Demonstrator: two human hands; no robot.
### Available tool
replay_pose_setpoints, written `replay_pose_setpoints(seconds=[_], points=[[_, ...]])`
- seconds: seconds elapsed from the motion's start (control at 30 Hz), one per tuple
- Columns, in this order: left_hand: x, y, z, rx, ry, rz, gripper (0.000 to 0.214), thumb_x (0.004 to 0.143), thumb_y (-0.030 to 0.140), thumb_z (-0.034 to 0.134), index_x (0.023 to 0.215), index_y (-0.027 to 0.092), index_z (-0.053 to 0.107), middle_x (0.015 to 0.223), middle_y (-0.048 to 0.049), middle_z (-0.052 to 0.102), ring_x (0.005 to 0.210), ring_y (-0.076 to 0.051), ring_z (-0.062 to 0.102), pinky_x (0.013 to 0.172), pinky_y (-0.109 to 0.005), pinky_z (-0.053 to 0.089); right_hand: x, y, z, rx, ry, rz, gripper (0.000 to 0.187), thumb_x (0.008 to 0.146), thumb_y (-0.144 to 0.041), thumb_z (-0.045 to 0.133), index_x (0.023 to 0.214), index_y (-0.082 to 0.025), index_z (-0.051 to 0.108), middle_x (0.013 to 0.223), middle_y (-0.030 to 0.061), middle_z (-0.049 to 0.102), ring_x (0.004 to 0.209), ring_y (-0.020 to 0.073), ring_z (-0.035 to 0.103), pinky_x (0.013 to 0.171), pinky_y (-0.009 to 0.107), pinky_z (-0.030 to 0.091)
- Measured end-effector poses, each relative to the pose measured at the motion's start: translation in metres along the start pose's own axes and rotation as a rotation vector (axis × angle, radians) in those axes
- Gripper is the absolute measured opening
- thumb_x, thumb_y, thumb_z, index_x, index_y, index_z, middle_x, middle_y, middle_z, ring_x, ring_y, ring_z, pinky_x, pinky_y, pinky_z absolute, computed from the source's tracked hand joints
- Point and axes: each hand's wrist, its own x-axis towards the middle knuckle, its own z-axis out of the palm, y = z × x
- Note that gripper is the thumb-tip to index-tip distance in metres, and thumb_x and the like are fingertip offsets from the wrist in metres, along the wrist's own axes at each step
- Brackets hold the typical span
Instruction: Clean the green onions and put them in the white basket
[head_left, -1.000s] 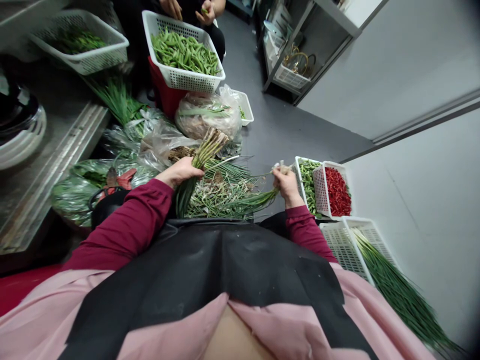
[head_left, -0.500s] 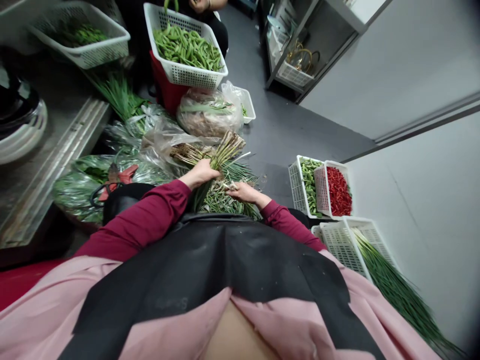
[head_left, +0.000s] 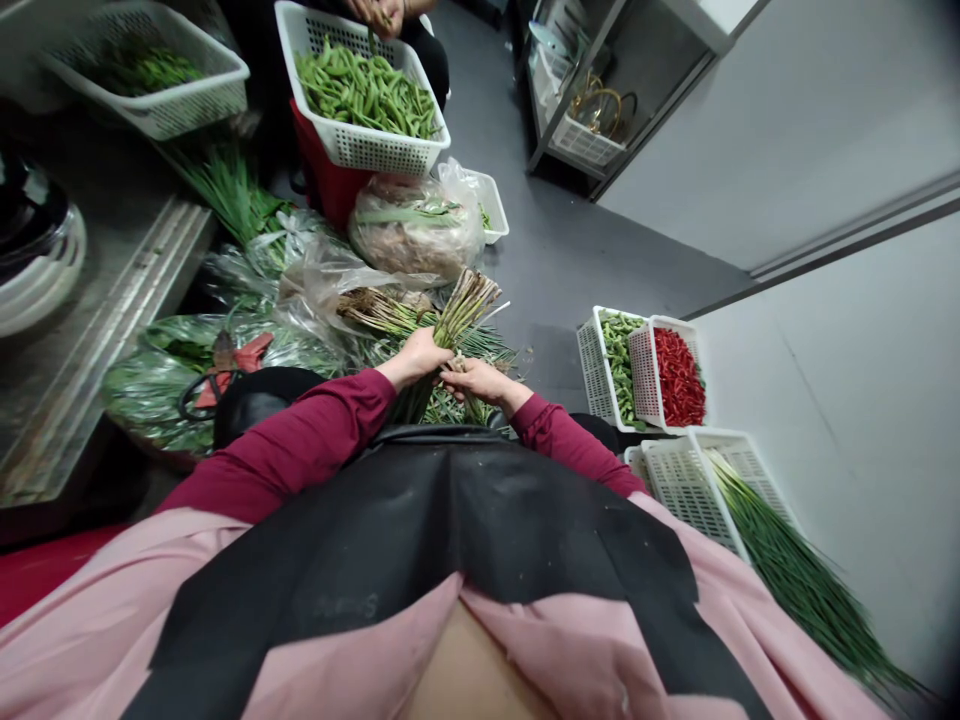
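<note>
My left hand (head_left: 421, 357) is closed round a bunch of scallions (head_left: 466, 305), their pale, brown-tipped root ends pointing up and away from me. The green ends run down below the hand, partly hidden by it. Right beside it, my right hand (head_left: 480, 382) has its fingers closed against the bunch, with pale, limp scallion scraps at the fingertips. More scallions with brown roots (head_left: 375, 308) lie just beyond my left hand, by a clear plastic bag (head_left: 319, 285). Loose green leaves and trimmings (head_left: 444, 408) lie beneath both hands.
A basket of green peppers (head_left: 352, 150) stands ahead, with another person's hands (head_left: 384, 14) above it. Baskets of green and red peppers (head_left: 679, 378) and long scallions (head_left: 787, 545) are at right. Bagged greens (head_left: 150, 390) with red-handled scissors (head_left: 244, 362) lie left.
My right hand has moved left and up against the bunch beside my left hand. The left hand and its scallions have shifted slightly right. The other person's hands have come further into view.
</note>
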Motion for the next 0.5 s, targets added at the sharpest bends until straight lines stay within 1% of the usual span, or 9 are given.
replay_pose_setpoints(seconds=[0.07, 0.1, 0.13, 0.2, 0.27, 0.33, 0.4, 0.5], points=[[0.001, 0.0, -0.001, 0.003, 0.026, 0.0, 0.019, 0.051, 0.016, 0.063, 0.069, 0.012, 0.062, 0.062, -0.0014, 0.061, 0.06, -0.017, 0.056, 0.06, -0.03, 0.046, 0.0, 0.001, 0.001, 0.019, 0.032, 0.015, 0.042, 0.063, -0.05, 0.075, 0.074, -0.013, 0.061, 0.051, -0.0062, 0.049, 0.042, 0.0059, 0.042, 0.043, 0.02, 0.035], [0.003, -0.001, -0.004, -0.001, 0.039, 0.004, 0.02, 0.05, 0.016, 0.064, 0.069, 0.012, 0.062, 0.062, -0.0013, 0.061, 0.061, -0.018, 0.056, 0.061, -0.03, 0.046, -0.001, 0.001, 0.0, 0.027, 0.069, 0.021, 0.041, 0.062, -0.049, 0.076, 0.076, -0.012, 0.062, 0.048, -0.0075, 0.046, 0.041, 0.0053, 0.039, 0.041, 0.02, 0.033], [0.004, -0.001, -0.006, -0.019, 0.042, 0.007, 0.02, 0.05, 0.016, 0.065, 0.069, 0.012, 0.062, 0.062, -0.0012, 0.061, 0.062, -0.018, 0.057, 0.062, -0.03, 0.047, -0.002, 0.0, -0.003, 0.039, 0.126, 0.018, 0.041, 0.061, -0.047, 0.077, 0.079, -0.012, 0.064, 0.047, -0.0087, 0.044, 0.039, 0.0047, 0.036, 0.039, 0.019, 0.03], [0.006, -0.002, -0.013, -0.104, 0.012, -0.012, 0.02, 0.051, 0.019, 0.067, 0.069, 0.013, 0.061, 0.061, -0.0009, 0.061, 0.06, -0.017, 0.057, 0.061, -0.03, 0.047, -0.007, -0.005, -0.01, 0.087, 0.302, -0.026, 0.043, 0.061, -0.043, 0.077, 0.089, -0.012, 0.065, 0.045, -0.0104, 0.04, 0.036, 0.0037, 0.03, 0.037, 0.02, 0.024], [0.005, 0.0, -0.019, -0.219, -0.08, -0.066, 0.02, 0.051, 0.02, 0.069, 0.068, 0.013, 0.06, 0.058, -0.0007, 0.059, 0.055, -0.016, 0.055, 0.056, -0.03, 0.046, -0.012, -0.013, -0.018, 0.174, 0.489, -0.125, 0.046, 0.062, -0.041, 0.076, 0.097, -0.013, 0.064, 0.043, -0.0118, 0.037, 0.035, 0.0038, 0.027, 0.037, 0.02, 0.022], [0.001, 0.003, -0.021, -0.305, -0.218, -0.123, 0.021, 0.052, 0.019, 0.07, 0.069, 0.013, 0.059, 0.056, -0.0007, 0.059, 0.051, -0.015, 0.055, 0.053, -0.03, 0.046, -0.015, -0.025, -0.023, 0.254, 0.594, -0.229, 0.047, 0.064, -0.041, 0.074, 0.101, -0.014, 0.062, 0.043, -0.0127, 0.033, 0.035, 0.0043, 0.026, 0.037, 0.021, 0.024], [-0.005, 0.007, -0.02, -0.341, -0.345, -0.139, 0.023, 0.051, 0.017, 0.071, 0.071, 0.013, 0.059, 0.058, -0.001, 0.06, 0.051, -0.015, 0.056, 0.054, -0.029, 0.047, -0.016, -0.036, -0.024, 0.27, 0.634, -0.306, 0.042, 0.066, -0.042, 0.073, 0.096, -0.016, 0.061, 0.045, -0.012, 0.032, 0.037, 0.0044, 0.027, 0.038, 0.022, 0.026], [-0.011, 0.01, -0.019, -0.356, -0.466, -0.113, 0.026, 0.052, 0.015, 0.073, 0.076, 0.012, 0.062, 0.065, -0.0029, 0.063, 0.056, -0.015, 0.058, 0.057, -0.029, 0.049, -0.013, -0.048, -0.024, 0.228, 0.746, -0.378, 0.03, 0.07, -0.042, 0.071, 0.081, -0.018, 0.056, 0.048, -0.0103, 0.034, 0.039, 0.0041, 0.03, 0.039, 0.021, 0.028]])
